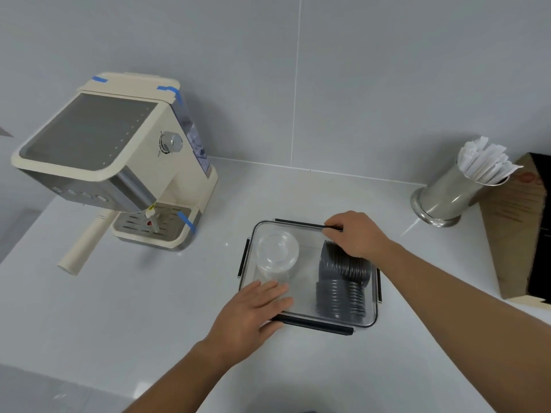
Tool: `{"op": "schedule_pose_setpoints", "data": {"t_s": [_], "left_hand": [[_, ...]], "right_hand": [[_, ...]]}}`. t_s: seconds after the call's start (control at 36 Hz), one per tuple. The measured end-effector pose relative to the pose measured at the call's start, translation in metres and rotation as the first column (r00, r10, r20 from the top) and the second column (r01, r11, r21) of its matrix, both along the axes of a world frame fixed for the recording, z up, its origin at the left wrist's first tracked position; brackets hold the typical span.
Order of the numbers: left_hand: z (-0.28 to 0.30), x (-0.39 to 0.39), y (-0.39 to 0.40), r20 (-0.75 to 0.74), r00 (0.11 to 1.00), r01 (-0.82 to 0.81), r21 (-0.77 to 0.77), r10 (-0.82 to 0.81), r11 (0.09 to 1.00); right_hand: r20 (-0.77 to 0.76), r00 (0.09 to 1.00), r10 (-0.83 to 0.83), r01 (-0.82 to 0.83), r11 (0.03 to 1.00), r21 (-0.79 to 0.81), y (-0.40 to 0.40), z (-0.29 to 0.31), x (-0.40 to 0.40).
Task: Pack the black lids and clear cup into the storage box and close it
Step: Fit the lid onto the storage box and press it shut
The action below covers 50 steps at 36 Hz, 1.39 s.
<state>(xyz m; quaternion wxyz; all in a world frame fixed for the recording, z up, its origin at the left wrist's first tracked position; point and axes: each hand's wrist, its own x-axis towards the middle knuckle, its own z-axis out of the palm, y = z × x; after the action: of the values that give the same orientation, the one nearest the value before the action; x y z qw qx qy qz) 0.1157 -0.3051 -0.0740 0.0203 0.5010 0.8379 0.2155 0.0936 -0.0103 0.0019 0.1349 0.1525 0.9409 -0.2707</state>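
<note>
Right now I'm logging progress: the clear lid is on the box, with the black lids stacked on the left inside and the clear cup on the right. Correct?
Sides are swapped. The head view shows the black lids on the right inside the box and the clear cup on the left. The clear lid is on.

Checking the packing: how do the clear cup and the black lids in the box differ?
The clear cup is see-through and single; the black lids are opaque dark grey and stacked in ribbed rows. The cup sits in the left half, the lids in the right. Both lie inside the storage box, under its clear lid.

Counter — box, espresso machine, canister
</note>
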Motion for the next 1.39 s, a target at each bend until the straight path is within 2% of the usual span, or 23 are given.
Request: {"op": "schedule_pose_setpoints", "data": {"t_s": [0.14,0.36,0.56,0.75,0.89,0.97,1.03,1.06,1.11,1.17,1.25,1.31,1.39], "left_hand": [[-0.007,-0.003,0.001,-0.079,0.997,0.017,0.052,-0.013,0.999],[-0.012,-0.005,0.002,-0.151,0.988,0.032,0.078,-0.020,0.996],[-0.012,-0.001,0.003,-0.134,0.991,0.018,0.100,-0.005,0.995],[-0.008,0.002,0.004,-0.030,1.000,0.000,0.078,0.003,0.997],[0.010,-0.004,0.001,0.192,0.981,-0.047,0.095,0.028,0.994],[0.021,-0.009,-0.001,0.270,0.949,-0.199,0.119,0.161,0.973],[0.025,-0.013,-0.003,0.258,0.929,-0.307,0.130,0.266,0.943],[0.026,-0.015,-0.004,0.263,0.907,-0.372,0.138,0.328,0.918],[0.029,-0.019,-0.007,0.335,0.810,-0.541,0.110,0.481,0.834],[0.031,-0.021,-0.008,0.511,0.645,-0.675,0.033,0.568,0.737],[0.037,-0.026,-0.003,0.724,0.392,-0.762,-0.090,0.568,0.641],[0.038,-0.029,0.002,0.801,0.296,-0.794,-0.097,0.520,0.601],[0.040,-0.031,0.006,0.856,0.225,-0.819,-0.092,0.465,0.566]], "right_hand": [[0.004,1.000,-0.001,0.001,0.997,-0.083,0.007,-0.004,-0.005],[0.012,1.000,-0.011,0.012,0.992,-0.126,0.012,-0.009,-0.010],[0.018,0.999,-0.045,0.047,0.987,-0.155,0.011,-0.011,-0.010],[0.005,0.997,-0.071,0.071,0.989,-0.129,0.008,-0.009,-0.006],[0.039,0.997,-0.073,0.077,0.992,-0.100,0.011,-0.006,0.006],[0.056,0.984,-0.169,0.174,0.978,-0.113,0.017,-0.006,0.022],[0.052,0.954,-0.295,0.300,0.931,-0.207,0.021,-0.007,0.036],[0.051,0.928,-0.369,0.368,0.887,-0.279,0.022,-0.007,0.043],[0.082,0.855,-0.512,0.497,0.765,-0.411,0.022,-0.009,0.058],[0.163,0.775,-0.611,0.595,0.618,-0.515,0.023,-0.011,0.073],[0.271,0.712,-0.648,0.639,0.436,-0.634,0.015,-0.008,0.091],[0.258,0.704,-0.661,0.621,0.398,-0.675,0.007,-0.005,0.100],[0.207,0.690,-0.694,0.605,0.395,-0.691,0.001,-0.004,0.106]]}}
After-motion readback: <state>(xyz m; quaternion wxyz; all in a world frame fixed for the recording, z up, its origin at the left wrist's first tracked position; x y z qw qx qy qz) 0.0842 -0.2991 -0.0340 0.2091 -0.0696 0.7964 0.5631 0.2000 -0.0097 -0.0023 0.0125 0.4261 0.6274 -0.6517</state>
